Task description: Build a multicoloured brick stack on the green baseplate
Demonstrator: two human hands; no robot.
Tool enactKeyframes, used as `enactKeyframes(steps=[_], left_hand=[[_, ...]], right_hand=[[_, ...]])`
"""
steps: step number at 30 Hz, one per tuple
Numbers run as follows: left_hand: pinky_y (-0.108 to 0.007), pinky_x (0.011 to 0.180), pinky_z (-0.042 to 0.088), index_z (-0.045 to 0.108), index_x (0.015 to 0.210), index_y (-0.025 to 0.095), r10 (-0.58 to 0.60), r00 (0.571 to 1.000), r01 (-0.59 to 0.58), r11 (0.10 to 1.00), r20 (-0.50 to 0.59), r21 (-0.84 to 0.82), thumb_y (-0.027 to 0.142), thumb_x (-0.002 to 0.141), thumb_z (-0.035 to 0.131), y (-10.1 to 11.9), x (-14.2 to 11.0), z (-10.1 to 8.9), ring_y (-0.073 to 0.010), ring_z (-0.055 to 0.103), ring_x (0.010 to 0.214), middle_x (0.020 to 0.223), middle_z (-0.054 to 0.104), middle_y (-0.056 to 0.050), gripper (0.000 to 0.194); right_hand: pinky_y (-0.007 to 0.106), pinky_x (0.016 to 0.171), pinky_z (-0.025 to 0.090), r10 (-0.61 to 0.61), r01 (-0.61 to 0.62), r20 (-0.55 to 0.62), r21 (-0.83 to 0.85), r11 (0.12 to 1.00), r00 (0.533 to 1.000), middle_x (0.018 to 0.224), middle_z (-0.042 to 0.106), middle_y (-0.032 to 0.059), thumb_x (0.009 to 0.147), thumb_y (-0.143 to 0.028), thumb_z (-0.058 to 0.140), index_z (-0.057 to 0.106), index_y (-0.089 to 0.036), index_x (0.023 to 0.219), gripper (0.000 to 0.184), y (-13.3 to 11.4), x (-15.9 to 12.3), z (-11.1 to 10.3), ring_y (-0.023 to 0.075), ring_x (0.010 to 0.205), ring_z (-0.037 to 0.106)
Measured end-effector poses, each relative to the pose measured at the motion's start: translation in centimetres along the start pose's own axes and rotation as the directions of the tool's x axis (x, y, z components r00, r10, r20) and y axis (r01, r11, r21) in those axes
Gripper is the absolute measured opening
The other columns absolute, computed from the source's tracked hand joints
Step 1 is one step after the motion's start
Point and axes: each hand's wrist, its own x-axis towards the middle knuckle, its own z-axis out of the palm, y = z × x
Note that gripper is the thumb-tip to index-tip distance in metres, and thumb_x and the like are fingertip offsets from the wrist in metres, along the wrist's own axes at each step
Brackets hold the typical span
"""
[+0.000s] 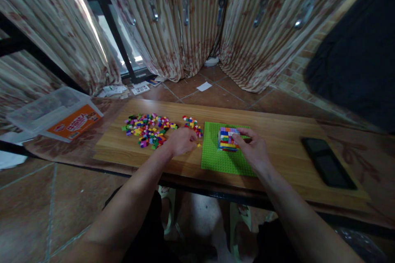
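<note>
A block of stacked toy bricks [226, 139] in many colours stands on a green studded baseplate [211, 158]. My right hand [254, 150] grips the block's right side, its thumb near the top and its fingers partly behind. To the left of the baseplate, my left hand [182, 141] is low over the table with its fingers curled together; what they hold, if anything, is hidden. Just beyond that hand lies a small group of loose bricks [190, 121]. A single yellow brick [199, 145] is beside its fingertips. Further left spreads a larger pile of loose bricks [148, 127].
The wooden board [277, 131] spans a low table. A dark phone-like device [328, 162] lies at its right end. On the left stands a clear plastic box [58, 111] with an orange label. Curtains [191, 37] hang behind, and papers [204, 86] lie on the tiled floor.
</note>
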Motion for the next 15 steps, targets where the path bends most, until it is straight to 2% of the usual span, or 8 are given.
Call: enactKeyframes(steps=[5, 10, 13, 15], left_hand=[[-0.029, 0.068, 0.048, 0.07, 0.069, 0.02, -0.006, 0.998, 0.007, 1.0, -0.057, 0.027, 0.013, 0.071, 0.062, 1.2, 0.1, 1.8, -0.0198, 0.064, 0.071, 0.071, 0.069, -0.004, 0.01], [-0.029, 0.069, 0.047, 0.067, 0.076, 0.019, 0.015, 0.996, -0.01, 0.999, -0.084, 0.053, 0.011, 0.079, 0.054, 1.5, 0.2, 1.9, -0.0196, 0.064, 0.072, 0.074, 0.068, -0.005, 0.015], [-0.027, 0.067, 0.047, 0.066, 0.082, 0.018, 0.061, 0.99, -0.068, 0.997, -0.127, -0.047, 0.014, 0.084, 0.052, 2.0, 0.3, 1.6, -0.017, 0.061, 0.069, 0.075, 0.067, -0.003, 0.014], [-0.026, 0.067, 0.047, 0.065, 0.085, 0.018, 0.121, 0.977, -0.149, 0.977, -0.178, -0.152, 0.014, 0.085, 0.051, 2.6, 0.5, 1.6, -0.0155, 0.061, 0.069, 0.076, 0.067, -0.002, 0.014]], right_hand=[[0.033, 0.062, 0.053, -0.011, 0.011, -0.002, -0.018, 1.0, 1.0, 0.099, 0.074, 0.0114, 0.074, -0.052, 0.066, 0.071, -0.014, 0.105, 0.049, -0.1, 0.0, 0.0, 0.0199, 0.068, 0.065], [0.034, 0.064, 0.054, -0.003, 0.004, 0.012, -0.018, 1.0, 1.0, 0.1, 0.074, 0.0108, 0.075, -0.051, 0.066, 0.07, -0.015, 0.105, 0.047, 0.0, 0.1, -0.1, 0.0198, 0.069, 0.066], [0.034, 0.064, 0.054, -0.004, 0.004, 0.021, -0.002, 1.0, 1.0, 0.101, 0.074, 0.0108, 0.075, -0.05, 0.066, 0.07, -0.015, 0.107, 0.048, -0.1, 0.0, -0.1, 0.0199, 0.07, 0.066], [0.034, 0.065, 0.053, -0.006, 0.006, 0.005, -0.011, 1.0, 1.0, 0.1, 0.074, 0.0109, 0.075, -0.05, 0.065, 0.07, -0.014, 0.106, 0.048, -0.2, -0.1, 0.0, 0.0198, 0.07, 0.065]])
